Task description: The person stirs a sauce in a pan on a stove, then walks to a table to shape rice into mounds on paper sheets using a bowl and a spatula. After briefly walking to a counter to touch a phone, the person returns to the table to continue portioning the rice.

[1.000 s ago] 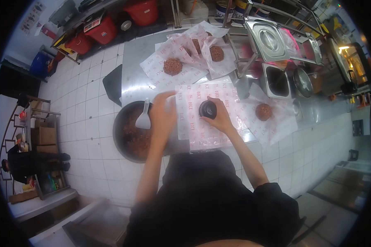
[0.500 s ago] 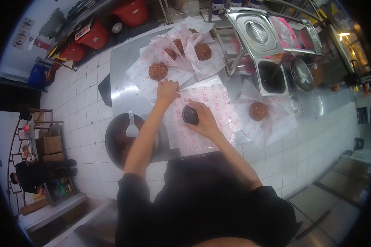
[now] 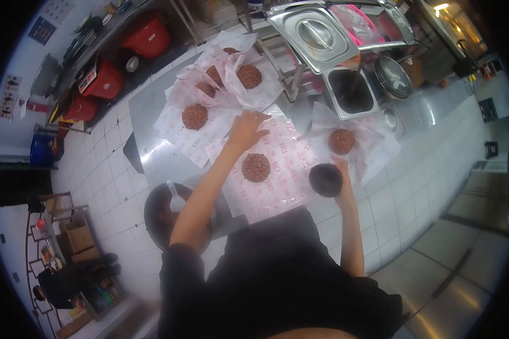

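Observation:
My right hand [image 3: 343, 182] grips a dark round bowl [image 3: 324, 180], holding it off to the right of a printed paper sheet [image 3: 266, 199]. On that sheet sits a domed mound of reddish-brown rice [image 3: 255, 167] with nothing over it. My left hand [image 3: 246, 131] rests at the sheet's upper part, thumb and fingers apart, touching the paper. Beyond it, another rice mound [image 3: 194, 117] lies on its own paper. To the right, one more mound [image 3: 341, 141] sits on a separate sheet.
Several more mounds on papers, such as one mound [image 3: 249, 77], crowd the steel table's far end. A black pot [image 3: 152, 217] with a white rice paddle [image 3: 176, 199] stands left. Steel pans [image 3: 353, 93] and a lid [image 3: 313, 38] are right. A person [image 3: 68, 285] stands far left.
My right hand has lifted the bowl away to the right, uncovering the rice mound beneath it. My left hand has shifted slightly right along the paper. The view has turned a little.

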